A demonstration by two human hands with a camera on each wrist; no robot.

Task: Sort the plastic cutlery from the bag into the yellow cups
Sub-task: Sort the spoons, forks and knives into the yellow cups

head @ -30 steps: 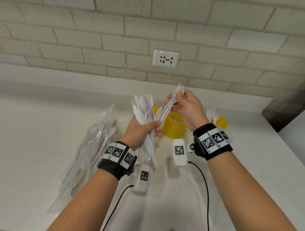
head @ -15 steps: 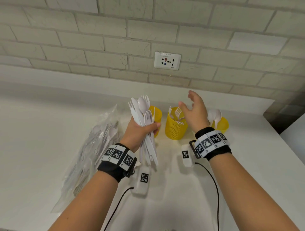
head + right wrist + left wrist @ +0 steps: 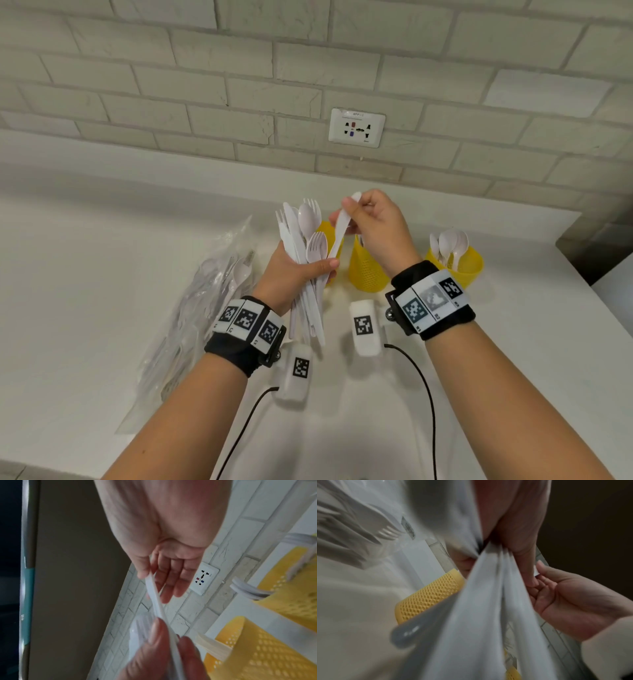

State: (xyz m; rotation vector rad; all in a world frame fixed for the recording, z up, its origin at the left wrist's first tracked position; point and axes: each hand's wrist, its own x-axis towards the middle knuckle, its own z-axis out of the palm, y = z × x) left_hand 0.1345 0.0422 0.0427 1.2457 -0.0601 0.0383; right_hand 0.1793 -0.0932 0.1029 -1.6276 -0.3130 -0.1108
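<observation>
- So half a second back the right hand (image 3: 371,226) was open and empty, hovering over the middle cup (image 3: 366,274) with forks sitting in it. Now it's back at the bundle, thumb and fingers pinched on one white piece (image 3: 339,228) and drawing it up and away from the rest.
- Looks like a knife to me, but the end is blurry, so not 100% sure.
- The left hand (image 3: 291,270) hasn't budged: fist wrapped round the bundle (image 3: 305,246) of forks, spoons and knives, held just left of the right hand and above the counter (image 3: 102,274).
- What it means: one drop is finished and the next pick has started, so the loop is rolling.
- The left cup (image 3: 325,233) sits right behind the bundle and is mostly hidden; the right cup (image 3: 462,267), off to the right hand's outer side, already has spoons (image 3: 450,245).
- The bag (image 3: 205,308) lies left of the left hand with cutlery inside, so there's plenty to go.
</observation>
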